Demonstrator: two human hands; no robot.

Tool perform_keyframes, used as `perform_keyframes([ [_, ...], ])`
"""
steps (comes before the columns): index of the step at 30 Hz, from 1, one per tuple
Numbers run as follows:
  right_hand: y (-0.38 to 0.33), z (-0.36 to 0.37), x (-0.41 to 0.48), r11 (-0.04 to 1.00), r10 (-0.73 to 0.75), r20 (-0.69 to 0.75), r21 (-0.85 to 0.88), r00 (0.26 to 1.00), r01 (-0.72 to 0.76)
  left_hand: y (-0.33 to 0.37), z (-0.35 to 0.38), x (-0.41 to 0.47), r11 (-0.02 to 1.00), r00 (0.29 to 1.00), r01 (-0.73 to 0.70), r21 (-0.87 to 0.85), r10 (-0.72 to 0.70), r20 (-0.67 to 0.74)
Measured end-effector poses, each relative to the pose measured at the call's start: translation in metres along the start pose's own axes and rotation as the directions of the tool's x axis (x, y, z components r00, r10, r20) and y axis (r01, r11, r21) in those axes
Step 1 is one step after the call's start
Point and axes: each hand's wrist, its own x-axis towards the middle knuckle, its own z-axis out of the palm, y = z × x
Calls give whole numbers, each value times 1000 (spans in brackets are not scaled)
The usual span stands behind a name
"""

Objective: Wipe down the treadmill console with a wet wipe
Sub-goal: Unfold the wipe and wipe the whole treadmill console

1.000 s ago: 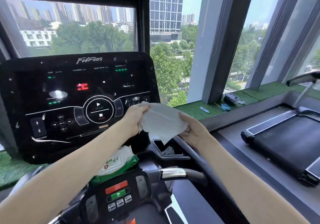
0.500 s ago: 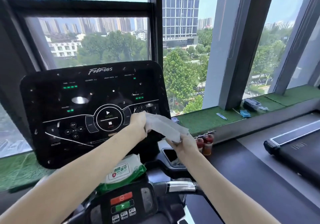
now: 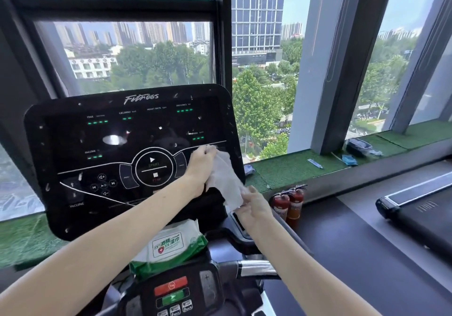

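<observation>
The black treadmill console (image 3: 97,144) fills the left middle of the head view, dotted with white specks. My left hand (image 3: 199,168) rests against its lower right area beside the round start dial and grips the top of a white wet wipe (image 3: 226,181). The wipe hangs down and to the right. My right hand (image 3: 253,205) pinches its lower end, just off the console's bottom right corner. A green and white wet wipe pack (image 3: 168,244) lies below the console.
A lower control pad (image 3: 172,293) with red and green buttons and a chrome handlebar (image 3: 256,268) sit near the bottom. Two red fire extinguishers (image 3: 288,203) stand right of the console. Another treadmill (image 3: 415,208) is at the right, and a green turf sill (image 3: 293,166) holds small items.
My view has tilted up and the console looks nearer. Both hands carried the wipe from in front of the console to its lower right area; the wipe went from spread flat to hanging lengthwise.
</observation>
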Motion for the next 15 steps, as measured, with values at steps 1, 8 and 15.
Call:
perform_keyframes([
  [1,-2,0,2,999,-35,-51,10,998,35,2,-1,-2,1000,1000,-7,6,7,10],
  [8,-14,-4,-2,890,-194,-154,-444,969,108,-3,-2,-1,998,999,-14,64,16,-32],
  [15,-18,-19,-4,643,-403,8,-709,915,289,2,-12,6,947,963,-231,221,255,-86],
])
